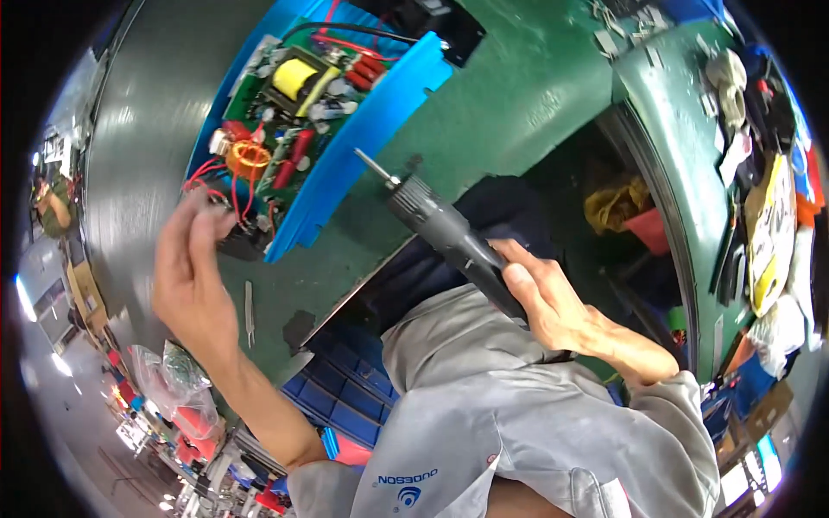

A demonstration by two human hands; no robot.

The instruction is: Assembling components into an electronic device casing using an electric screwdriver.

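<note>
My right hand (553, 302) is wrapped round the rear of a dark grey electric screwdriver (445, 233). Its thin metal bit points up and left, close to the blue housing's side wall but apart from it. A blue metal housing (358, 142), uncovered on top, holds a green circuit board with a yellow-wound transformer (295, 79), a copper-coloured coil (248, 160) and red wires. At the housing's near end is a black end piece (243, 244). My left hand (194, 281) is beside that piece, its fingertips smeared by motion, so whether they grip anything is unclear.
The housing rests on a green work surface (518, 95). Near my left wrist lies a thin pale strip (249, 315). To the right, a dark opening in the bench holds a yellow bag (615, 207). Clutter and a yellow-and-white package (768, 233) line the far right.
</note>
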